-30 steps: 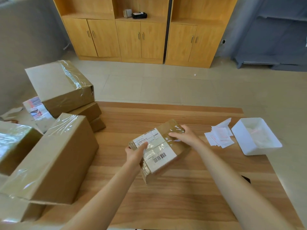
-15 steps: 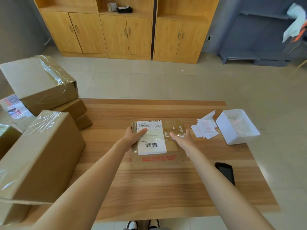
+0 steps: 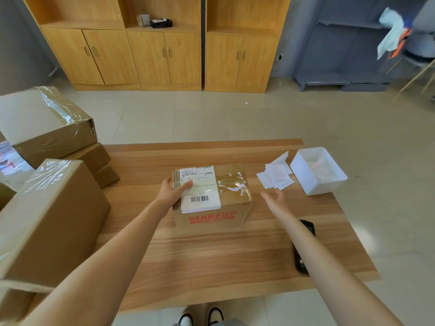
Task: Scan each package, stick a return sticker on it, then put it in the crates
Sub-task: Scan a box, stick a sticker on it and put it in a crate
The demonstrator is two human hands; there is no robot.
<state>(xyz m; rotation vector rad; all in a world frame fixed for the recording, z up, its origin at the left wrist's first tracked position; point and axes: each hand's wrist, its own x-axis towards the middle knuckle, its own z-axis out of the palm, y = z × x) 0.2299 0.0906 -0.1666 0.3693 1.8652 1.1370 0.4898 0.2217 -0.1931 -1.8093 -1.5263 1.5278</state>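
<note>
Since 0.5 s ago the right hand (image 3: 275, 203) has left the box (image 3: 211, 198), its fingers loosely spread and empty near the stickers (image 3: 276, 177). The left hand (image 3: 173, 191) lies flat on the box, which sits mid-bench (image 3: 211, 255).

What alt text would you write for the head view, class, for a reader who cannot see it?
A person's left hand rests on a labelled cardboard box on a wooden table, while the open right hand hovers between it and loose stickers. Larger boxes stand left.
</note>
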